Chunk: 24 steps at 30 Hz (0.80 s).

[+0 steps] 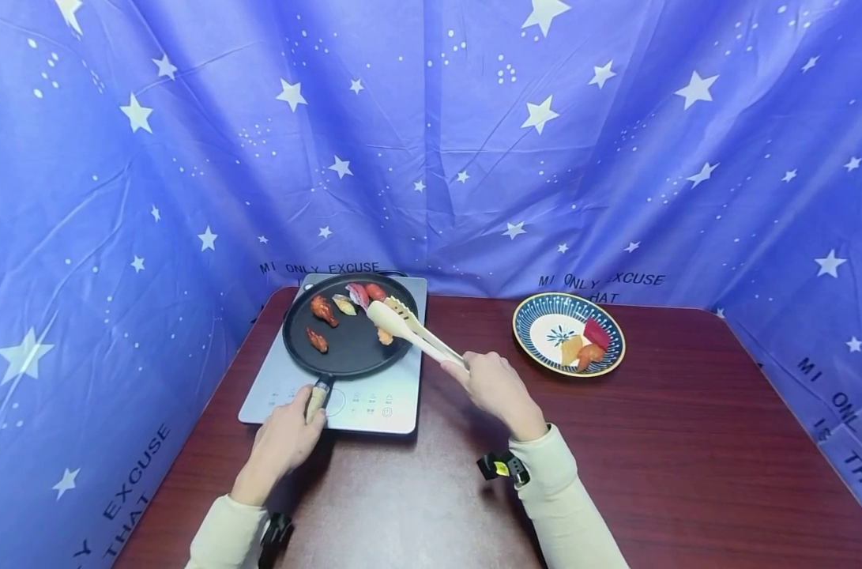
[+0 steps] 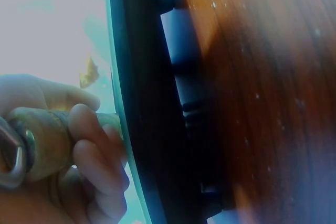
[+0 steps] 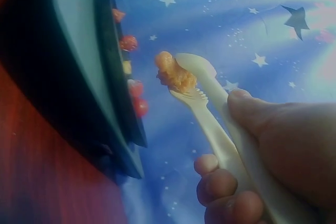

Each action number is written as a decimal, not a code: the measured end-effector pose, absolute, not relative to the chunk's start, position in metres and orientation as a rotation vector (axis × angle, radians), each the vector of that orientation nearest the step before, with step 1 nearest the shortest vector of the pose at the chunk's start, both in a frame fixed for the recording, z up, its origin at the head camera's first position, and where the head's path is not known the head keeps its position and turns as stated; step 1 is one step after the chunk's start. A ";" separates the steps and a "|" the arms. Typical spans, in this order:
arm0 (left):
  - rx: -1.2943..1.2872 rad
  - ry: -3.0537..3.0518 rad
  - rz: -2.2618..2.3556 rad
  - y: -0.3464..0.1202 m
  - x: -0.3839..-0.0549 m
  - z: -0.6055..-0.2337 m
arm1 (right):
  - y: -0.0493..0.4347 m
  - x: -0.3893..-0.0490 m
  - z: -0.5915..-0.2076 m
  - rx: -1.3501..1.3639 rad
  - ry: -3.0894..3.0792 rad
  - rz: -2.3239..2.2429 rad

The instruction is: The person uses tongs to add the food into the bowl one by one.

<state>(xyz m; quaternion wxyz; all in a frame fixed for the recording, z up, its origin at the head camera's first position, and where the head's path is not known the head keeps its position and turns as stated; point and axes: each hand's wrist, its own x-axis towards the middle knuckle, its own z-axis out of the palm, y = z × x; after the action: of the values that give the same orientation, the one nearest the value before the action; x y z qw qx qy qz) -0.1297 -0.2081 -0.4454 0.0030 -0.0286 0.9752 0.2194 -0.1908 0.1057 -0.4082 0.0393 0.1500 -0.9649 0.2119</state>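
A black frying pan (image 1: 345, 356) rests on a silver induction cooktop (image 1: 395, 411). My left hand (image 1: 288, 435) grips its wooden handle (image 2: 50, 140), fingers curled round it. With my right hand (image 1: 498, 391) I hold cream-coloured tongs (image 1: 412, 336), whose tips are over the pan's right side. Pinched between those tips is a golden-brown fried piece (image 3: 176, 74), like a small fried drumstick, raised above the pan in the right wrist view. In the pan lie a browned drumstick (image 1: 323, 310), a smaller browned piece (image 1: 317, 340), a yellowish piece (image 1: 344, 304) and reddish pieces (image 1: 375, 292).
Right of the pan, a blue-patterned plate (image 1: 540, 336) holds a dark red piece (image 1: 596, 333), a yellow piece (image 1: 571, 350) and an orange-brown piece (image 1: 590, 356). Both stand on a dark red wooden table (image 1: 686, 442). A blue starry curtain (image 1: 431, 158) hangs behind and at the sides.
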 end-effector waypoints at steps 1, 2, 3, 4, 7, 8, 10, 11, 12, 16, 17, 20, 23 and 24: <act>-0.090 3.057 0.689 -0.208 -0.130 -0.445 | 0.104 -0.191 -0.410 0.464 -2.958 0.644; -0.090 3.057 0.690 -0.208 -0.130 -0.445 | 0.103 -0.192 -0.411 0.467 -2.958 0.638; -0.090 3.058 0.690 -0.208 -0.130 -0.445 | 0.101 -0.193 -0.412 0.473 -2.956 0.636; -0.091 3.058 0.688 -0.208 -0.130 -0.445 | 0.100 -0.193 -0.413 0.478 -2.953 0.627; -0.094 3.054 0.687 -0.208 -0.130 -0.445 | 0.098 -0.194 -0.416 0.493 -2.947 0.597; -0.094 3.053 0.686 -0.208 -0.130 -0.445 | 0.098 -0.193 -0.416 0.495 -2.947 0.592; -0.096 3.050 0.686 -0.208 -0.129 -0.445 | 0.097 -0.193 -0.417 0.500 -2.947 0.582; -0.096 3.049 0.686 -0.208 -0.129 -0.445 | 0.097 -0.193 -0.418 0.498 -2.949 0.580; -0.095 3.049 0.687 -0.208 -0.129 -0.446 | 0.097 -0.193 -0.418 0.496 -2.947 0.581; -0.093 3.050 0.688 -0.208 -0.130 -0.446 | 0.096 -0.194 -0.421 0.487 -2.950 0.574; -0.092 3.051 0.689 -0.208 -0.130 -0.446 | 0.096 -0.195 -0.422 0.486 -2.953 0.571; -0.090 3.053 0.694 -0.208 -0.130 -0.446 | 0.095 -0.196 -0.424 0.480 -2.968 0.549; -0.088 3.056 0.692 -0.208 -0.130 -0.446 | 0.093 -0.195 -0.425 0.472 -2.979 0.546; -0.090 3.055 0.690 -0.208 -0.130 -0.445 | 0.093 -0.195 -0.425 0.467 -2.980 0.547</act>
<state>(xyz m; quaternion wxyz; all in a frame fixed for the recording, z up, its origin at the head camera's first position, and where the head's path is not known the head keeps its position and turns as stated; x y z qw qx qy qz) -0.1302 -0.2084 -0.4455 0.0039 -0.0286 0.9750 0.2203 -0.1950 0.0932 -0.4252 0.0382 0.1523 -0.9714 0.1782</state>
